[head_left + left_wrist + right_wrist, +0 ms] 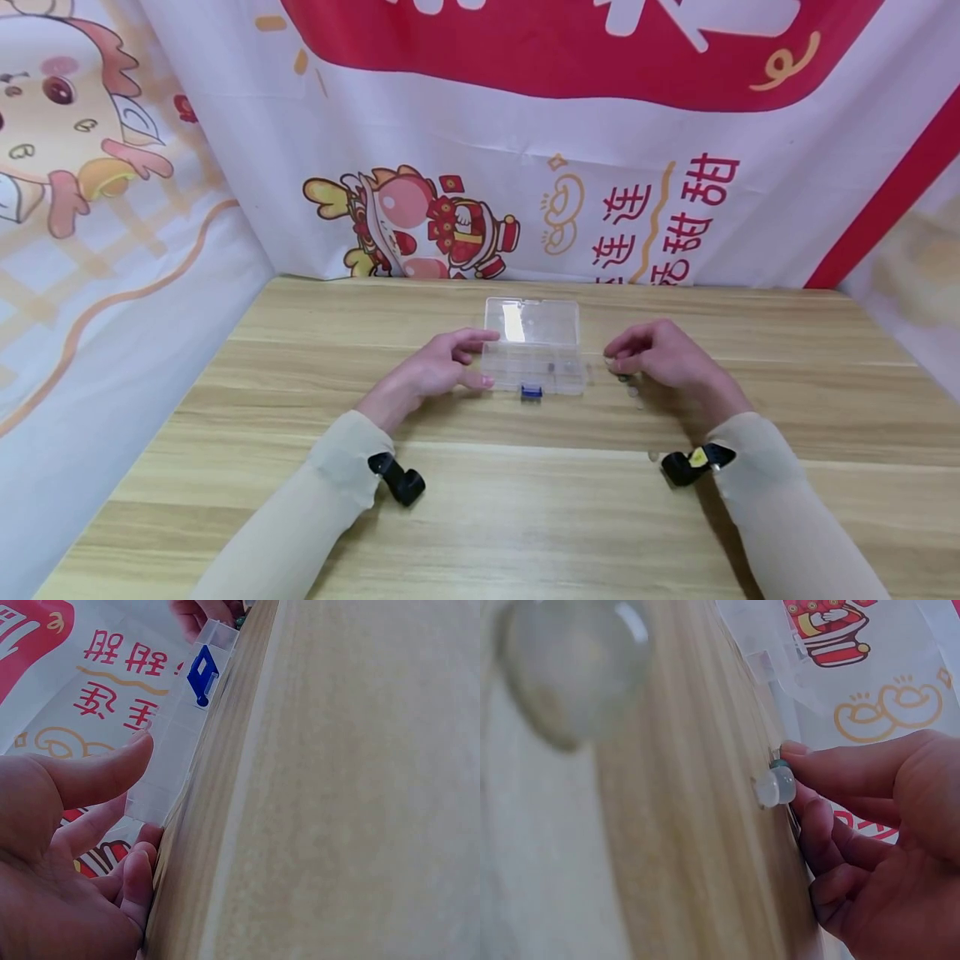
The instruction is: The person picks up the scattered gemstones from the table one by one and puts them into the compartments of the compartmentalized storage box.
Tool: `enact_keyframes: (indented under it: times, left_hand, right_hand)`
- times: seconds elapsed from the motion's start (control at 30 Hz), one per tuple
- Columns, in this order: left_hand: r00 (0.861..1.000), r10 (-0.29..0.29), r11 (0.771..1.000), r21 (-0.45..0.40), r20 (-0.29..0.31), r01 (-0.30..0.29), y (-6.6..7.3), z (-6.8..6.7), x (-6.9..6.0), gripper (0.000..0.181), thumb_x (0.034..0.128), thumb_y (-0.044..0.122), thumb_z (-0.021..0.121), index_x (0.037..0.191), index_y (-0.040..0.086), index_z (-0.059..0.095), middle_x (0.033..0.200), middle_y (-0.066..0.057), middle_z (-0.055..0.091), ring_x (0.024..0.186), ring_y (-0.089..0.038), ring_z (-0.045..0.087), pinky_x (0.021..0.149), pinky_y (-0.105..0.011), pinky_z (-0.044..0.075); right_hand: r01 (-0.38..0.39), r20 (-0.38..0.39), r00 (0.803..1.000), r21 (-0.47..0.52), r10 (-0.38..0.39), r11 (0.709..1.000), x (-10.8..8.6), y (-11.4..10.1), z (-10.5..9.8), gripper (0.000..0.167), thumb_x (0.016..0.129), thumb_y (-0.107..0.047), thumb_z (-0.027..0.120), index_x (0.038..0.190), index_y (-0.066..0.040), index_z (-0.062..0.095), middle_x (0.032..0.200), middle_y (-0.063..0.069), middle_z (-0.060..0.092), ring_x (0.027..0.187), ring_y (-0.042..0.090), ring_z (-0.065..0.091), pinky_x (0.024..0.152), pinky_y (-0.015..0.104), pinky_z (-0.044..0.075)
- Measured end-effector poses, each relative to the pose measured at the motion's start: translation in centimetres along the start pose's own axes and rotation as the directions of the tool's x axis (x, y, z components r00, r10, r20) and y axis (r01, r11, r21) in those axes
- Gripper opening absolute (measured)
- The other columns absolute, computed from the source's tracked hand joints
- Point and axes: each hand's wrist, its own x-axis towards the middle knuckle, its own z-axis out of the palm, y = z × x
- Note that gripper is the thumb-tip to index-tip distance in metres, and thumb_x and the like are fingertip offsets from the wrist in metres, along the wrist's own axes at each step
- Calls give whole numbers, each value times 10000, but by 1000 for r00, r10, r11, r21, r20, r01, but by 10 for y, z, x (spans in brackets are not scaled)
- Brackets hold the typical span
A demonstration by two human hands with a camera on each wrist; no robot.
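Note:
A clear plastic compartment box (531,357) lies with its lid (551,321) raised at the back and a blue latch (531,391) on its front. A small dark piece (551,367) sits in one compartment. My left hand (438,364) is at the box's left side, thumb and index finger extended and apart. Right of the box, my right hand (663,354) pinches a small pale piece (609,362) between thumb and fingertips. A rounded clear bead (776,787) and a greenish bit lie by those fingertips; the pinched piece's exact kind is unclear.
Several small translucent pieces (633,391) lie on the wooden table (517,517) beside the right hand. Another clear rounded piece (653,456) is nearer, by the right wrist. A printed cloth (465,125) hangs behind the table.

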Motion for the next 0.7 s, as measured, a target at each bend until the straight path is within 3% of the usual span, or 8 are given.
enact_keyframes:
  times: [0.7]
  left_hand:
    - [1000, 2, 1000, 15, 2, -2, 1, -1, 0, 676, 891, 118, 836, 1486, 341, 606, 1546, -34, 522, 1291, -274, 456, 1044, -412, 413]
  right_hand:
    - [10, -19, 1000, -68, -11, 998, 1, -6, 5, 146, 951, -144, 779, 1055, -43, 781, 942, 65, 719, 867, 181, 569, 767, 304, 459]
